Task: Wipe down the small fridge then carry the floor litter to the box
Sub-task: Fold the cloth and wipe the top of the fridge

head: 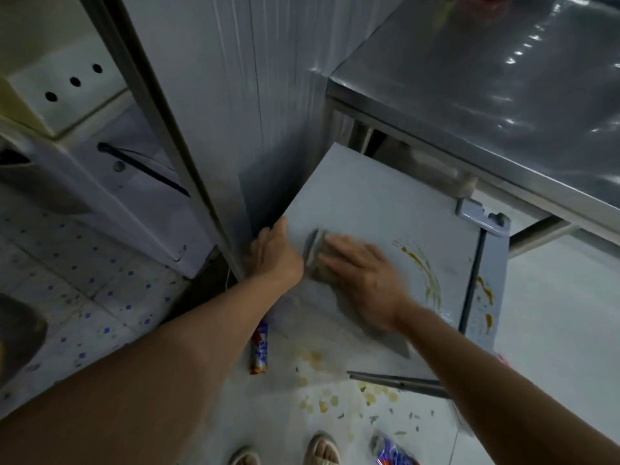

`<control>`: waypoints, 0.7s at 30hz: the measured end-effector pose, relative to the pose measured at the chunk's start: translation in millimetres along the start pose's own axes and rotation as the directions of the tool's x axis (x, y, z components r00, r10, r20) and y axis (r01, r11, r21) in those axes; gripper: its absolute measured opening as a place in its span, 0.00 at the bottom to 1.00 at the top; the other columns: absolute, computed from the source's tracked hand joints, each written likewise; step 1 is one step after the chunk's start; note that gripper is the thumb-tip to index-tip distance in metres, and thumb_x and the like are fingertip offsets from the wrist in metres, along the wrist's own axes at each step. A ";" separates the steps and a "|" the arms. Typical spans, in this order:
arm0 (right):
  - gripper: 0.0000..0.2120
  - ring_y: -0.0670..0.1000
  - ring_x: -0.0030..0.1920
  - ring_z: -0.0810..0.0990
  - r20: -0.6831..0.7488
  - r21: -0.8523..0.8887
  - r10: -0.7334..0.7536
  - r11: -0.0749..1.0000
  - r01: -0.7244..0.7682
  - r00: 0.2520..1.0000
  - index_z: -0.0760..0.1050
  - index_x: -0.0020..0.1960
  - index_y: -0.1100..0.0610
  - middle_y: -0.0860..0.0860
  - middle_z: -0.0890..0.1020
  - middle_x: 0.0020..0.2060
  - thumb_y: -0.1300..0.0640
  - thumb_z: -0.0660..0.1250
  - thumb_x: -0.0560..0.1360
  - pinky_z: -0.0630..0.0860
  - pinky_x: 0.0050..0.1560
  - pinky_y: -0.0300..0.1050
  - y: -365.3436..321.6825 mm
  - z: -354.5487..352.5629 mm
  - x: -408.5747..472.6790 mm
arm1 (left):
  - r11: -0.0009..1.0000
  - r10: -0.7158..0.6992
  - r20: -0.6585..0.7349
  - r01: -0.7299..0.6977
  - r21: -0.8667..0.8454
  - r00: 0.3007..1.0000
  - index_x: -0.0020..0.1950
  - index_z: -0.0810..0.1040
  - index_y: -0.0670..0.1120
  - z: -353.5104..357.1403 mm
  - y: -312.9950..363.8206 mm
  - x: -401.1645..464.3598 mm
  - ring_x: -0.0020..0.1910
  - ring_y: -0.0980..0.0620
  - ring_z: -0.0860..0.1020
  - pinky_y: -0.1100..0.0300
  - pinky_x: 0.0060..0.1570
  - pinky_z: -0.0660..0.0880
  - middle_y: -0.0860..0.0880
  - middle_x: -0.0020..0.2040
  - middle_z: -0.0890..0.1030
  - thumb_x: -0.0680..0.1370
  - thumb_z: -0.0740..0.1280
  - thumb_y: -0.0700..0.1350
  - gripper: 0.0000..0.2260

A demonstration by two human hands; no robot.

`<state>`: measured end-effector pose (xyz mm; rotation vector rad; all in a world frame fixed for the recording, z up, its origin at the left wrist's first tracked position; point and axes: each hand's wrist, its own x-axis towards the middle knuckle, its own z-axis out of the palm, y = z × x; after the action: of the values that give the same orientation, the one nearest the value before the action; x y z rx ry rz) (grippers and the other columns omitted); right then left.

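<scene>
The small grey fridge (375,199) stands below me, its flat top facing the camera, with yellow-brown smears (422,266) near its right edge. My right hand (362,280) lies flat and blurred on a grey cloth (318,253), pressing it on the fridge top. My left hand (273,253) holds the fridge's left edge, its fingers over the side. On the floor lie a red and blue wrapper (260,350) and a second wrapper (391,449) near my feet, with yellowish crumbs (322,397) scattered between them.
A steel table (503,95) stands over the fridge at the right. A tall grey panel (208,112) rises at the left, with a white appliance (110,182) beyond it. A metal bar (396,380) lies by the fridge's front. My sandalled feet (322,448) show at the bottom.
</scene>
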<state>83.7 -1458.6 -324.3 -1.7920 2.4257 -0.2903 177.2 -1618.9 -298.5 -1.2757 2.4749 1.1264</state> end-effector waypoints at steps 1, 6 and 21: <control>0.25 0.58 0.71 0.66 -0.023 0.020 0.081 0.997 -0.080 0.996 0.70 0.69 0.51 0.53 0.66 0.72 0.49 0.53 0.75 0.62 0.68 0.58 11.2 -3.2 10.6 | 0.999 -0.024 0.007 0.024 0.038 1.000 0.76 0.48 0.53 2.6 2.2 2.1 0.73 0.41 0.56 0.45 0.70 0.58 0.45 0.75 0.55 0.78 0.59 0.41 0.31; 0.24 0.51 0.77 0.47 0.007 0.000 0.354 0.935 -0.354 0.935 0.54 0.76 0.50 0.48 0.47 0.77 0.53 0.52 0.81 0.48 0.75 0.51 50.2 -14.4 51.0 | 0.987 -0.066 0.029 0.061 0.149 0.997 0.76 0.43 0.56 8.3 4.2 0.3 0.74 0.43 0.50 0.45 0.72 0.51 0.49 0.77 0.47 0.78 0.56 0.43 0.32; 0.25 0.49 0.77 0.44 0.005 -0.001 0.419 0.908 -0.419 0.908 0.52 0.76 0.48 0.46 0.46 0.77 0.55 0.51 0.80 0.40 0.74 0.50 98.8 -22.9 33.8 | 0.941 0.195 -0.016 -0.182 0.286 0.981 0.76 0.52 0.52 28.5 43.7 33.8 0.76 0.48 0.41 0.42 0.72 0.46 0.51 0.78 0.43 0.76 0.58 0.37 0.30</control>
<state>-23.2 -1460.8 -322.8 -1.2144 2.7187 -0.2404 117.4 -1605.8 -309.0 -1.0106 2.7160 0.7440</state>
